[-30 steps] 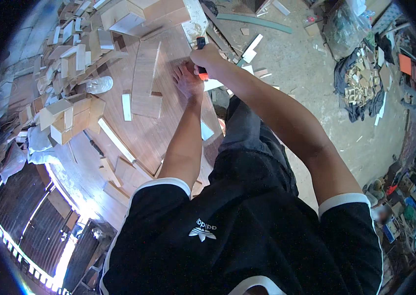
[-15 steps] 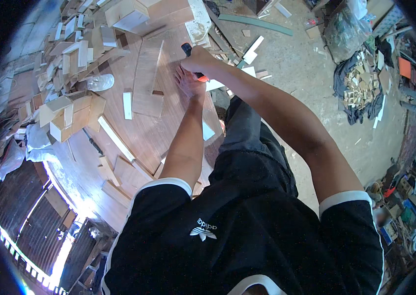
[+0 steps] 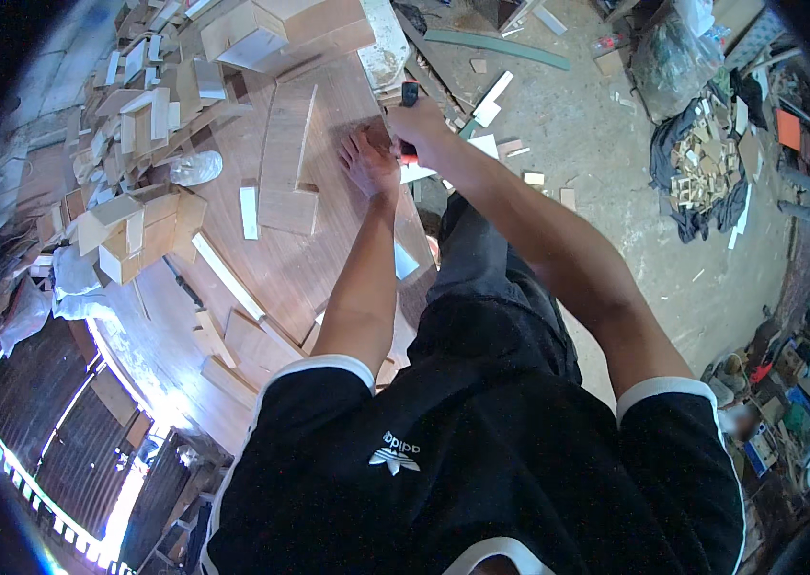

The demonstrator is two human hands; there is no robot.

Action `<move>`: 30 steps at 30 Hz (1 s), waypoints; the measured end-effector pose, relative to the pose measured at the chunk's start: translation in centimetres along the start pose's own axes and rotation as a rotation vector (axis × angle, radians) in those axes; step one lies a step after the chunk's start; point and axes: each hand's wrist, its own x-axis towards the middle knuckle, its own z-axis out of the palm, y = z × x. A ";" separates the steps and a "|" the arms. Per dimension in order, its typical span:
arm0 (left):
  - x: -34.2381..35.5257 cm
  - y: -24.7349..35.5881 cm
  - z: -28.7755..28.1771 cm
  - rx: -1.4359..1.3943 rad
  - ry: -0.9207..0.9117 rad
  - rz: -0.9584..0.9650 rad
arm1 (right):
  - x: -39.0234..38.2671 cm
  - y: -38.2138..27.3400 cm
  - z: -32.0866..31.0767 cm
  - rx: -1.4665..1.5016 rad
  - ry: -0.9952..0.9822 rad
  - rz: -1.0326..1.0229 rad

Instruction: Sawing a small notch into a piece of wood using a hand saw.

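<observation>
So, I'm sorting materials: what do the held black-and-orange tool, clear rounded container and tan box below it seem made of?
Black-and-orange tool: probably plastic, judging by solid colours; finish unclear, partly hidden by the right hand.
Clear rounded container: likely glossy plastic or glass, see-through with highlights.
Tan box: seemingly bare wood or plywood, from thin, flat, matt panels.

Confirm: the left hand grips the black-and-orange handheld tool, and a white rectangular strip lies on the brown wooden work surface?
Wrong hand. The head view shows the right hand gripping the black-and-orange handheld tool; a white rectangular strip does lie on the brown wooden work surface.
</observation>
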 end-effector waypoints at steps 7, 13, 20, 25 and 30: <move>0.1 1.3 -0.2 -0.005 -0.077 -0.041 | 0.4 -0.4 -0.7 0.230 0.017 0.044; 0.0 0.5 0.1 0.028 -0.061 -0.033 | -0.4 -0.7 -0.6 0.189 0.060 0.010; 0.3 0.5 0.7 -0.023 -0.135 -0.045 | 0.2 -1.8 -0.7 -0.080 -0.087 -0.009; -0.9 -2.0 2.0 0.094 -0.019 0.053 | -0.8 -2.4 0.5 -0.591 -0.216 -0.145; -0.1 -1.5 2.4 -0.033 0.046 0.153 | 1.2 -0.3 0.5 -0.618 -0.200 -0.302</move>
